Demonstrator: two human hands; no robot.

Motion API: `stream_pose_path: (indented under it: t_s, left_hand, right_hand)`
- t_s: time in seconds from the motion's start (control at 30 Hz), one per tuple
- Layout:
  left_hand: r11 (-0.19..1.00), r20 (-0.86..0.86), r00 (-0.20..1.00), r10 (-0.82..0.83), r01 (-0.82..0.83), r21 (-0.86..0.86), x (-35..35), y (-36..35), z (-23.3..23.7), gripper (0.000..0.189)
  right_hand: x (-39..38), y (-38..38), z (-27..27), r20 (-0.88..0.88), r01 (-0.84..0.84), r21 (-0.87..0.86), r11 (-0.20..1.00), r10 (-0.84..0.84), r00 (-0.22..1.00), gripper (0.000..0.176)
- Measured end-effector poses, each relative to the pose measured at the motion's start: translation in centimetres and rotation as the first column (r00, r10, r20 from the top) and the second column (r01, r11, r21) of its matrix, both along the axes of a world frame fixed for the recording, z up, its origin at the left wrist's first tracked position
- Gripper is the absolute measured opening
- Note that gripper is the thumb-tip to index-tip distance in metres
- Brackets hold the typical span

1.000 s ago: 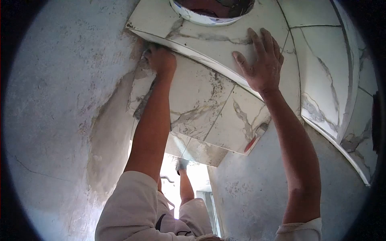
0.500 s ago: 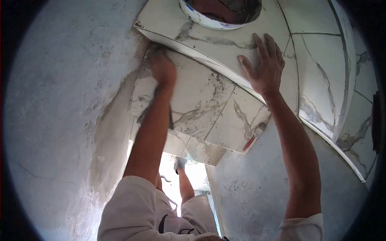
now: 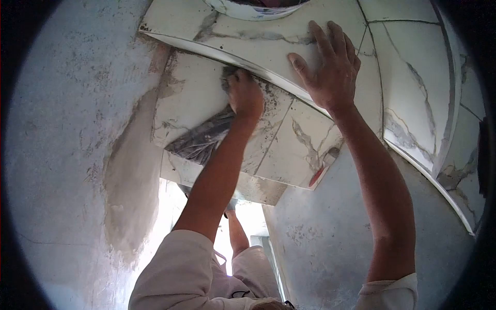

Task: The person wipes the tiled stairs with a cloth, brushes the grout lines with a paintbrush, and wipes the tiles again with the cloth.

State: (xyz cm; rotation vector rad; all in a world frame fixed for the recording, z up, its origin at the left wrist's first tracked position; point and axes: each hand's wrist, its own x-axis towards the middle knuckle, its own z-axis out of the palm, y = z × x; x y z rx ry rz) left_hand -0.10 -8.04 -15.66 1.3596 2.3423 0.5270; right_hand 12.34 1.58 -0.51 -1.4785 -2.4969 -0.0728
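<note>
My left hand point(image 3: 246, 97) is at the back of the lower marble-patterned step point(image 3: 199, 77), close under the white edge of the step above. Its fingers are curled around or against something small and dark that I cannot make out. Dark smears mark the tile beside it. Below my left wrist lies a crumpled dark plastic bag point(image 3: 202, 135), partly covered by my forearm. My right hand point(image 3: 333, 72) rests flat with fingers spread on the upper tiled step point(image 3: 248, 49).
A round white bucket point(image 3: 253, 11) stands on the upper step at the top. On the lower step's right end lies a red-handled tool point(image 3: 321, 169). A rough plastered wall point(image 3: 67, 144) rises at left. Further tiled steps point(image 3: 413, 88) curve away at right.
My left hand has moved right along the joint under the upper step's edge, uncovering more of the plastic bag. My right hand stays on the upper tile while the view shifts slightly.
</note>
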Motion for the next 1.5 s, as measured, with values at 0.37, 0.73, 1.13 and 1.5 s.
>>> stream_pose_path:
  t_s: [0.37,0.73,1.13,1.5]
  left_hand:
    - [0.780,-0.219,0.836,-0.502,0.548,0.303,7.8,-3.0,-3.7,0.027]
    - [0.862,-0.579,0.689,-0.435,0.505,-0.046,-15.1,-0.3,-1.8,0.039]
    - [0.933,-0.557,0.760,-0.334,0.350,-0.081,-0.3,-1.4,-1.5,0.031]
    - [0.891,-0.401,0.831,-0.385,0.448,0.071,4.4,-2.1,-2.6,0.020]
  right_hand:
    - [0.3,0.1,-0.1,0.013,-0.011,0.025,1.000,0.011,1.000,0.073]
    - [0.2,-0.1,0.2,-0.057,0.011,0.000,1.000,-0.011,0.998,0.071]
    - [0.2,-0.1,0.0,-0.054,0.017,0.015,1.000,-0.016,0.998,0.071]
    - [-0.1,-0.1,0.0,-0.010,0.009,0.023,1.000,-0.009,1.000,0.071]
